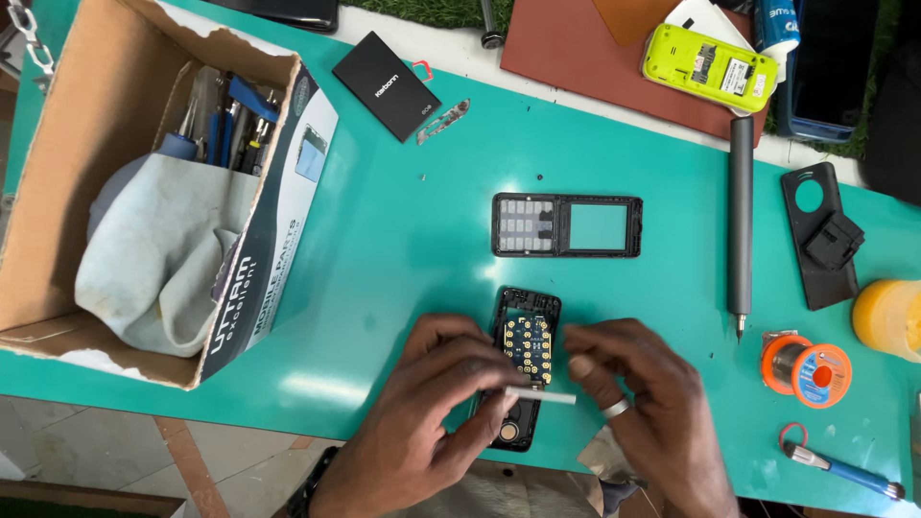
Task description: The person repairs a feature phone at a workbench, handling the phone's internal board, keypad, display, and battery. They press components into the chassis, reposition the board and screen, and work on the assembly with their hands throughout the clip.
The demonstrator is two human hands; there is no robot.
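On the near edge of the teal work mat (384,249) lies an opened black phone body with a bare gold-dotted keypad circuit board (526,360), its lower end covered by both hands. The left hand (422,422) curls over the phone's near left side, thumb and forefinger pinched on one end of a thin white strip (543,394) lying across the board. The right hand (638,403), wearing a silver ring, hovers at the phone's right edge with fingers bent toward the strip's other end; whether they grip it I cannot tell. Just beyond sits a black front frame with grey keypad and empty screen window (566,225). Far left stands a cardboard box with a pale cloth and tools (144,192); at right lie a dark grey pen-shaped screwdriver (740,225) and an orange solder spool (806,369).
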